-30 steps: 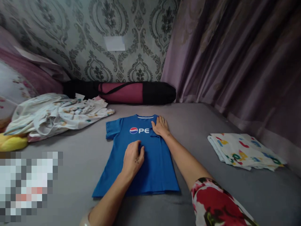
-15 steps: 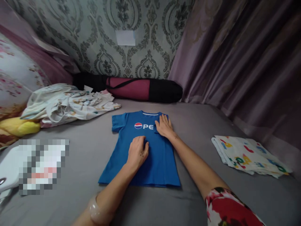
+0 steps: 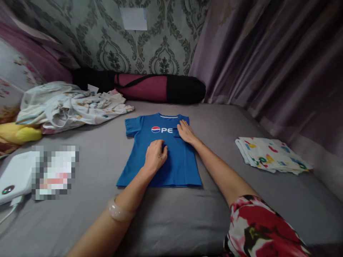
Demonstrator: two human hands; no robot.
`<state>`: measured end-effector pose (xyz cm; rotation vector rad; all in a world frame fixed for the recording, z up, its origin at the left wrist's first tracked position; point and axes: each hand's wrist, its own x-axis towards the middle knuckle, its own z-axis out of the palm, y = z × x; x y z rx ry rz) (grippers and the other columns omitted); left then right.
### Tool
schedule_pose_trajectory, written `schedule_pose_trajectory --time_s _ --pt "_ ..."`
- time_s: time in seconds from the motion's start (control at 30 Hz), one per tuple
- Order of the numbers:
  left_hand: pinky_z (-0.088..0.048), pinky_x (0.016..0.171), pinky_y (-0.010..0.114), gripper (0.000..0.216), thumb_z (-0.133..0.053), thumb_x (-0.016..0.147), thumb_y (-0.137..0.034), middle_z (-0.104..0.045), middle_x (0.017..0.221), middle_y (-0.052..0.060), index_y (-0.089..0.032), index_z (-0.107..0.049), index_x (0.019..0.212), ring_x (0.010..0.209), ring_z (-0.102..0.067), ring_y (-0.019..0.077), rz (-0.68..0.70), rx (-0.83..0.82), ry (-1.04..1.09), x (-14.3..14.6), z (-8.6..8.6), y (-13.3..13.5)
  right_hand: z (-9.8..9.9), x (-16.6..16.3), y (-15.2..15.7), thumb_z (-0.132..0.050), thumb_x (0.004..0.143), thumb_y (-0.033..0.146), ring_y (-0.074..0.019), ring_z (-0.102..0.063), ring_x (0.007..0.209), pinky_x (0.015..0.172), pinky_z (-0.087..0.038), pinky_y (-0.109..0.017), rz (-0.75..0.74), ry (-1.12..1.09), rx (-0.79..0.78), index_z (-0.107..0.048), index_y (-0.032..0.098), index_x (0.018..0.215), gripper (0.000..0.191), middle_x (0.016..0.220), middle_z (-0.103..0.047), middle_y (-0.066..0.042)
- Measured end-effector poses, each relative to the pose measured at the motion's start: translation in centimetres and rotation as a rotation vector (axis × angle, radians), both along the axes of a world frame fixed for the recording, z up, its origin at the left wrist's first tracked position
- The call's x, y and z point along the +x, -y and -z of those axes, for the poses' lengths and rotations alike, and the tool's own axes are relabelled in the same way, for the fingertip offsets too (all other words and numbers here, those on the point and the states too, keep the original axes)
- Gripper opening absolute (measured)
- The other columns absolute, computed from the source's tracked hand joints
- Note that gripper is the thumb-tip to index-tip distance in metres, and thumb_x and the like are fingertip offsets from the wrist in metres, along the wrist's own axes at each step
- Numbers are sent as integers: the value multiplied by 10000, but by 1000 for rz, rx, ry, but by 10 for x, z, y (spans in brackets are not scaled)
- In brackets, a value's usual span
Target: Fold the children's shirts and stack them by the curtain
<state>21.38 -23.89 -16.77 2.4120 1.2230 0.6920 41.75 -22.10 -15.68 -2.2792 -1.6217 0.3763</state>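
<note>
Blue T-shirt (image 3: pixel 174 160): in the head view, you have it spread flat on the grey sheet (image 3: pixel 222 135), on your side of the rolled bag (image 3: pixel 150 87) and apart from it, opposite the bag's right half, with the collar end facing the bag. Your right hand (image 3: pixel 187 132) lies near the shirt's right shoulder, its fingers stretched out flat towards the bag, the thumb resting by the turned-in sleeve (image 3: pixel 176 132). Your left hand (image 3: pixel 155 156), farther from the bag, is over the middle of the shirt with the fingers loosely curled; you cannot tell from here whether they press the cloth, pinch it or hover.

What has just changed is small: your right fingers have drawn back a little from the shoulder, so more of that edge and of the turned-in sleeve shows. As a judgement, the right side seems to lie flat without the full hand over it, while the outer sleeve (image 3: pixel 133 126) on the left sticks out, so the two sides are uneven.

Against the earlier frame, the bag, the shirt and the rest all sit higher in the view, which looks like your head tilting down rather than anything being shifted. Your left hand keeps about the same place on the shirt. The heap of clothes (image 3: pixel 72 105) stays in front of the bag's left half, and the folded printed cloth (image 3: pixel 272 154) stays to the right of the bag, nearer you.
</note>
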Motion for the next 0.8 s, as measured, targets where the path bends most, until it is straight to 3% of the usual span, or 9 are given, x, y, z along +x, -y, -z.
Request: schedule_pose_trajectory --time_s 0.17,0.3,0.43,0.57,0.8 --pt "-449 924 366 183 -496 889 -244 -653 1076 102 -182 -567 1046 1060 -581 236 1 -7 -30 0 -1 -1 4 -16 35 -181 993 459 -244 -103 1473 1183 -96 -406 -34 90 -24 -221 33 1511 673 1592 -157 -153" --pt "-452 920 361 182 -487 889 -238 -655 1057 99 -182 -572 1040 1048 -585 237 13 -18 -47 -1 -3 -2 12 -29 46 -195 993 474 -234 -110 1471 1183 -60 -399 -12 174 -12 -234 35 1508 678 1588 -178 -148" --pt "-457 913 357 184 -479 893 -242 -658 1041 95 -180 -576 1037 1028 -593 235 23 -26 -51 -3 -6 -2 6 -31 51 -188 992 464 -235 -118 1470 1184 -67 -391 -27 156 -21 -223 27 1510 679 1590 -172 -145" --pt "-465 903 351 197 -470 897 -237 -663 1039 100 -167 -583 1042 1021 -599 235 24 -26 -64 -5 -7 0 0 -42 77 -178 987 483 -241 -82 1475 1185 -58 -405 -67 143 -46 -194 29 1518 698 1594 -143 -153" --pt "-467 910 360 196 -457 896 -215 -671 1039 97 -175 -596 1028 1020 -605 234 18 -16 -63 -5 -8 0 11 -75 114 -237 987 454 -237 -110 1472 1187 -52 -418 -119 207 12 -277 68 1502 645 1588 -194 -134"
